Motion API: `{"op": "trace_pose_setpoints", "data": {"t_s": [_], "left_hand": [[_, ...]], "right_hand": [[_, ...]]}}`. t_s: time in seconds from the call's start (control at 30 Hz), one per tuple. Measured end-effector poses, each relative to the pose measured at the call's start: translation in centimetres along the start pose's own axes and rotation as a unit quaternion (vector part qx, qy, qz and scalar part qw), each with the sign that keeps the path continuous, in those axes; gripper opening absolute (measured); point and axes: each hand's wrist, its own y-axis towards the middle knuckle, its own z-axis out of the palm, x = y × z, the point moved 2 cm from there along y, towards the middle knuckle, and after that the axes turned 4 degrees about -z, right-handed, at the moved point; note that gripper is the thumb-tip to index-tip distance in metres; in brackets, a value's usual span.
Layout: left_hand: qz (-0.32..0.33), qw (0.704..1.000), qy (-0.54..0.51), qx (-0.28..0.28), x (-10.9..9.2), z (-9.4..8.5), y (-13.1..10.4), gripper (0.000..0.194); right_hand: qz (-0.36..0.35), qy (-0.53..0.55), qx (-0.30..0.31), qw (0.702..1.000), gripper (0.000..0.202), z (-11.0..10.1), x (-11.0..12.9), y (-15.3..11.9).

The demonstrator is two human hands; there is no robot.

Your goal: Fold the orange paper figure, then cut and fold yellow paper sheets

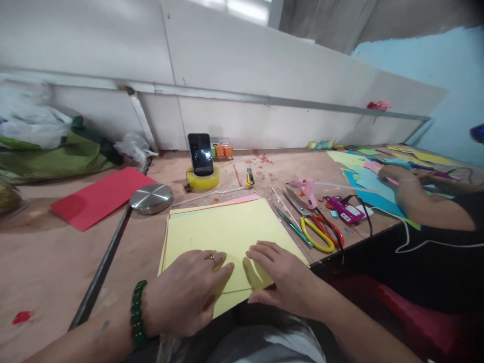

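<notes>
A stack of coloured paper with a pale yellow sheet (pixel 219 227) on top lies in front of me at the table's near edge. My left hand (pixel 189 290), with a ring and a green bead bracelet, rests on the lower left of the sheet, fingers bent and apart from the thumb. On the lower right part lies my right hand (pixel 278 275), its fingers stretched forward and its thumb near the front edge. A crease or edge line runs across the yellow paper between the two hands. Neither hand grips anything that I can see.
Right of the stack are yellow-handled scissors (pixel 317 235), a pink glue gun (pixel 307 191) and a purple power strip (pixel 347 209). Behind stands a phone (pixel 200 154) on a tape roll (pixel 203 180). Red paper (pixel 104 196) and a metal disc (pixel 152 198) lie left. Another person's arms reach in at right.
</notes>
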Motion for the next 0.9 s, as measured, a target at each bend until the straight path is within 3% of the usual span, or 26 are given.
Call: {"op": "trace_pose_setpoints", "data": {"t_s": [0.2, 0.3, 0.4, 0.47, 0.57, 0.67, 0.8, 0.9], "left_hand": [[-0.033, 0.998, -0.036, -0.032, 1.2, 0.4, 0.4, 0.027], [-0.065, 0.988, -0.127, -0.064, 2.3, 0.1, 0.7, 0.025], [-0.141, 0.963, -0.209, -0.092, 3.4, -0.1, 1.0, 0.026], [-0.199, 0.948, -0.236, -0.083, 4.0, 0.0, 1.2, 0.028], [-0.257, 0.934, -0.235, -0.075, 4.7, 0.4, 1.4, 0.03], [-0.276, 0.927, -0.241, -0.08, 4.9, 0.4, 1.7, 0.033], [-0.296, 0.907, -0.298, -0.019, 4.9, 0.0, 1.8, 0.036], [-0.31, 0.904, -0.293, -0.021, 4.9, -0.4, 1.7, 0.034]], "right_hand": [[0.018, 0.015, -0.03, 0.999, 0.049, 0.5, 0.3, 0.3], [0.1, 0.118, -0.047, 0.987, 0.038, -0.1, -1.0, 0.2], [0.205, 0.246, -0.049, 0.946, 0.031, -0.4, -2.7, 0.2], [0.244, 0.298, -0.048, 0.922, 0.032, -0.4, -3.4, 0.3], [0.268, 0.312, -0.071, 0.909, 0.031, -0.1, -3.8, 0.6], [0.281, 0.296, -0.099, 0.907, 0.034, 0.2, -3.7, 0.8], [0.286, 0.281, -0.127, 0.907, 0.038, 0.5, -3.5, 0.8], [0.28, 0.279, -0.129, 0.91, 0.042, 0.7, -3.5, 0.8]]}}
